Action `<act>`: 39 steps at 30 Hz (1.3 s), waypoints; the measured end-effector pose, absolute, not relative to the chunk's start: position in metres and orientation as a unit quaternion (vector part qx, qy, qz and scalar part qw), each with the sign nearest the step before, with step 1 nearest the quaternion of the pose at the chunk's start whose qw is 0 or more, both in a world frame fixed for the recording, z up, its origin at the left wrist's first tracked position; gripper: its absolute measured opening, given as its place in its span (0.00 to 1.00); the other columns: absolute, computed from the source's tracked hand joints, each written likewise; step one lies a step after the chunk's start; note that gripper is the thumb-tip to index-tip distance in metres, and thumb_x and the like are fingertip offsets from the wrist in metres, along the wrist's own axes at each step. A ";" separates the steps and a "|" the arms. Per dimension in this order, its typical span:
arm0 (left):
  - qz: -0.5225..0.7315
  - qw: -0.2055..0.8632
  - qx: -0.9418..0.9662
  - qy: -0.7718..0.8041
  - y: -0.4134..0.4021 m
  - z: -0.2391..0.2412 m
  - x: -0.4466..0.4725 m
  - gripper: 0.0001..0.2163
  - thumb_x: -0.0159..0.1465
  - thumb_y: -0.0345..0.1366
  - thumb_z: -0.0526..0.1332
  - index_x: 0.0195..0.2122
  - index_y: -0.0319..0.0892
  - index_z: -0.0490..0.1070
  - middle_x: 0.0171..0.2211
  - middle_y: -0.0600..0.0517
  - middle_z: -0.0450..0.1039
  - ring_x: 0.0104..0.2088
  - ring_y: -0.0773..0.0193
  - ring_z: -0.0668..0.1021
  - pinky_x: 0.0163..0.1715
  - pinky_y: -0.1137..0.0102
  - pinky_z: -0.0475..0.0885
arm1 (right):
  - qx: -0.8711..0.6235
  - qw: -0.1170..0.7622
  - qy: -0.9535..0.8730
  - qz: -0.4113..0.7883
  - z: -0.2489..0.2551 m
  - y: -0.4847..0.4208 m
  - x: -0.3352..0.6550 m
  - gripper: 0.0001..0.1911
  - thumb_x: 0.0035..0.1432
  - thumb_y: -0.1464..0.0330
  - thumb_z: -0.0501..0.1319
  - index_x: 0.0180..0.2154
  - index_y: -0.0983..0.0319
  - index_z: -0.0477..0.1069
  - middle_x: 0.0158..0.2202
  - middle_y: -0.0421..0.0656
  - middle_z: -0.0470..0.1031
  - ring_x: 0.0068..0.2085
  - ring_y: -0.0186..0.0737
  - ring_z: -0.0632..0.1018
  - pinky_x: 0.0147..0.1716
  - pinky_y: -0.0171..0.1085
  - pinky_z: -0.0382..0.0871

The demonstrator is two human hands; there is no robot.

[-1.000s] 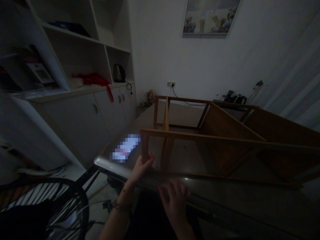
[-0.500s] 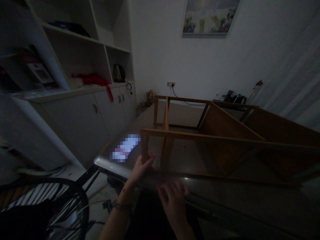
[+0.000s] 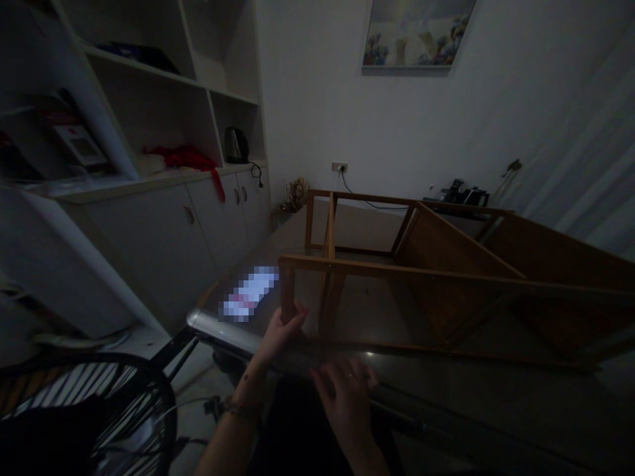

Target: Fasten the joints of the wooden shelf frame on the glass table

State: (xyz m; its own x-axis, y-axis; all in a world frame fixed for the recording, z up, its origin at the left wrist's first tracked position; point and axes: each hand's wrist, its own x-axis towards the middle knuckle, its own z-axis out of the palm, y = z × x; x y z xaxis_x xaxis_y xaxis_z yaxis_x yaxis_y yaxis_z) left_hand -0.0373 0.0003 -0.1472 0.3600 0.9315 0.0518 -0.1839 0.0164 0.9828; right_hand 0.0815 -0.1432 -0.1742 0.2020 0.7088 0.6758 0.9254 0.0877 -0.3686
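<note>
Barely anything has moved: the left hand point(image 3: 280, 330) stays clenched round the near corner post of the wooden shelf frame point(image 3: 446, 274) lying on its side on the desk point(image 3: 496, 396), while the right hand point(image 3: 344, 390), loose-fingered and empty, has merely drifted along the desk's front edge.

No writing is legible anywhere, and the lit phone screen point(image 3: 249, 293) is blurred out.
</note>
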 end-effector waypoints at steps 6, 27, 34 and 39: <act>0.453 0.623 0.545 0.331 0.002 -0.150 -0.037 0.20 0.52 0.52 0.68 0.29 0.41 0.64 0.19 0.61 0.57 0.19 0.75 0.59 0.18 0.78 0.55 | -0.661 0.409 -0.617 -0.125 -0.173 -0.142 0.080 0.23 0.71 0.56 0.48 0.26 0.56 0.69 0.25 0.37 0.73 0.34 0.40 0.71 0.44 0.44 0.49; 0.458 0.639 0.525 0.327 0.000 -0.151 -0.037 0.19 0.52 0.51 0.69 0.30 0.41 0.65 0.20 0.61 0.58 0.18 0.75 0.60 0.19 0.78 0.59 | -0.683 0.449 -0.570 -0.085 -0.177 -0.139 0.063 0.25 0.71 0.55 0.46 0.27 0.56 0.70 0.25 0.38 0.76 0.33 0.42 0.73 0.46 0.47 0.48; 0.461 0.637 0.518 0.337 0.000 -0.151 -0.037 0.19 0.52 0.50 0.69 0.30 0.41 0.65 0.19 0.61 0.58 0.18 0.75 0.60 0.18 0.78 0.58 | -0.691 0.454 -0.556 -0.086 -0.174 -0.139 0.060 0.26 0.71 0.53 0.44 0.29 0.54 0.73 0.27 0.38 0.78 0.34 0.42 0.74 0.46 0.47 0.48; 0.465 0.623 0.522 0.350 0.001 -0.149 -0.036 0.20 0.49 0.49 0.70 0.29 0.41 0.65 0.19 0.61 0.59 0.19 0.74 0.62 0.18 0.78 0.57 | -0.706 0.427 -0.561 -0.067 -0.172 -0.141 0.060 0.26 0.71 0.56 0.46 0.27 0.55 0.74 0.26 0.39 0.78 0.34 0.42 0.73 0.46 0.46 0.48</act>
State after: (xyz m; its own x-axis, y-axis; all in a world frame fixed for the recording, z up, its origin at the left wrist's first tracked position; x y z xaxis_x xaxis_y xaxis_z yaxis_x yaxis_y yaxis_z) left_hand -0.0363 0.0009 -0.1490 0.3215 0.9456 0.0494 -0.2141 0.0218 0.9766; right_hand 0.0600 -0.1412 -0.1722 0.3615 0.7349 0.5738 0.8497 -0.0063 -0.5272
